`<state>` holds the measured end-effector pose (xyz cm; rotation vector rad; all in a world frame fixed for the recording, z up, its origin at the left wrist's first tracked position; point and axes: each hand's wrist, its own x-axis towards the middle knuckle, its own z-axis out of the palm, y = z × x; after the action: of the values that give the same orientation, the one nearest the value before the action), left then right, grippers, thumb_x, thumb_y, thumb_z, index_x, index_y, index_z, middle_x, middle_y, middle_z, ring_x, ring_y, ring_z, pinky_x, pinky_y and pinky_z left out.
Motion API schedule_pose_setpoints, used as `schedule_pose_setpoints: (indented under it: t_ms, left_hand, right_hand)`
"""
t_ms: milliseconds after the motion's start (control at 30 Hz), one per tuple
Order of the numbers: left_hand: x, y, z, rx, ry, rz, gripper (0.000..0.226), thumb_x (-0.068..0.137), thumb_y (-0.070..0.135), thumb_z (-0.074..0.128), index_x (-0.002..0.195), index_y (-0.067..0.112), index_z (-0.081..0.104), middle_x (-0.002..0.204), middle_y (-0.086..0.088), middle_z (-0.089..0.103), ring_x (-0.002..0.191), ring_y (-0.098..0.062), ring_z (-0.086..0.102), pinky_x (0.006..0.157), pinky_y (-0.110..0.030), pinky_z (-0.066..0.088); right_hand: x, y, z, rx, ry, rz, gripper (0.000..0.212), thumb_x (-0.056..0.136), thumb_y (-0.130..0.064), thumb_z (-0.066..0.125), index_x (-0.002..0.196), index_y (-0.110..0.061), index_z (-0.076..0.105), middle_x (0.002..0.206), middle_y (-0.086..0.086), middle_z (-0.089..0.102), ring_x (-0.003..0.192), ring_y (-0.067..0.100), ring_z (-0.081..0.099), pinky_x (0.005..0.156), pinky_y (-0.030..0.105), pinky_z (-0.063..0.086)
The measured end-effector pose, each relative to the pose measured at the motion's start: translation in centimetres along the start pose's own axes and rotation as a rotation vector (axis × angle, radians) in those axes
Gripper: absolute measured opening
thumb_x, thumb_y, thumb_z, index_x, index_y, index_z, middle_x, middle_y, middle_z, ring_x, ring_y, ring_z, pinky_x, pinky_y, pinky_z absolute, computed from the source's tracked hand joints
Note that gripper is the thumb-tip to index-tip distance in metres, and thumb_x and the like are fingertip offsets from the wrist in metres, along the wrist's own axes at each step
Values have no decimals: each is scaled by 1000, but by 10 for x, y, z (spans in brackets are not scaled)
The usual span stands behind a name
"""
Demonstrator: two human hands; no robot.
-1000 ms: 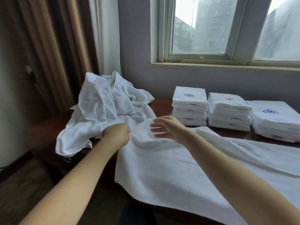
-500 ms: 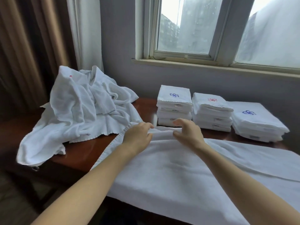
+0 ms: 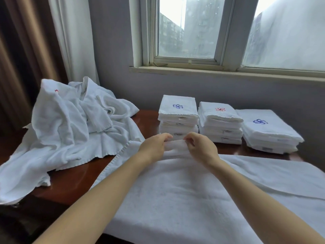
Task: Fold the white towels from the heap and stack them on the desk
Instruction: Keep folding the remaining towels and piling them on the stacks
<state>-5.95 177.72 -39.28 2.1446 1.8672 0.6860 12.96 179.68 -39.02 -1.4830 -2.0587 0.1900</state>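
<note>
A large white towel (image 3: 184, 194) lies spread over the front of the dark wooden desk (image 3: 75, 180). My left hand (image 3: 153, 147) and my right hand (image 3: 202, 149) pinch its far edge side by side, a short strip of hem stretched between them. A crumpled heap of white towels (image 3: 70, 124) sits at the left of the desk, partly hanging over its edge. Behind my hands stand three stacks of folded white towels: one with a blue emblem (image 3: 177, 115), one with a red emblem (image 3: 219, 122) and a wider one with a blue emblem (image 3: 267, 131).
A grey wall with a window sill (image 3: 211, 71) rises right behind the stacks. Curtains (image 3: 52, 41) hang at the left behind the heap. The desk's left front corner drops off to a dark floor (image 3: 21, 226).
My hands moved from near the heap to the spread towel's far edge, came close together and pinched the hem. The view swung to the right.
</note>
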Motion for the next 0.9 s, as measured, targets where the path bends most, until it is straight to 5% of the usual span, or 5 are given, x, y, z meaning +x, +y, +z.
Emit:
schedule_pose_setpoints:
  t_ms: [233, 600, 767, 900]
  left_hand:
    - [11, -8, -18, 60, 97, -1, 11, 99, 27, 48, 93, 25, 57, 104, -1, 66, 94, -27, 60, 73, -35, 44]
    - [-39, -2, -89, 174, 541, 261, 15, 90, 32, 70, 94, 18, 72, 90, -4, 62, 76, -28, 62, 64, -34, 49]
    - [-68, -7, -97, 351, 481, 295, 17, 80, 33, 79, 88, 19, 73, 89, 0, 62, 74, -25, 62, 64, -25, 35]
    - [-95, -18, -84, 500, 160, 133, 42, 73, 62, 73, 98, 29, 70, 98, 9, 57, 94, -20, 60, 70, -29, 38]
  right_hand:
    - [2, -6, -18, 197, 181, -68, 13, 99, -17, 47, 98, -19, 60, 87, -3, 65, 82, 25, 58, 63, 34, 38]
    - [-16, -26, -37, 230, 267, -146, 13, 97, -20, 55, 97, -23, 68, 98, -16, 53, 73, 5, 47, 54, 21, 30]
    - [-39, -31, -39, 184, 150, -208, 15, 96, -18, 57, 98, -21, 71, 93, -12, 58, 74, 9, 52, 62, 26, 37]
    - [-70, -28, -30, 149, -120, -258, 14, 92, -23, 61, 93, -26, 75, 89, -12, 67, 72, 7, 57, 71, 31, 52]
